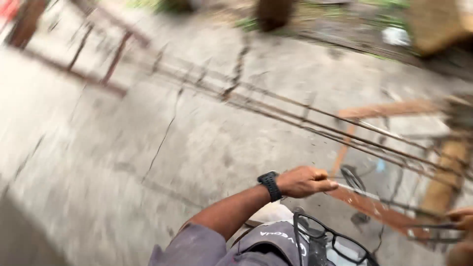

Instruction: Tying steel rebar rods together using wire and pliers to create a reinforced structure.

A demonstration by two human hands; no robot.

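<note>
At 5 o'clock, nearest, glasses [335,240] hang from the shirt. The left hand [303,181] is clenched around a thin steel rod [359,193]; the right hand [460,221], at 4 o'clock, grasps its far part. I think the rusty rod could slip and scratch the skin. Farther, long rebars [276,106] lie on cracked concrete [123,162].

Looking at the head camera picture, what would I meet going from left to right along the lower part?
Grey sleeve → black watch → left hand → glasses → rusty metal bar → right hand at the right edge, blurred and partly cut off.
</note>
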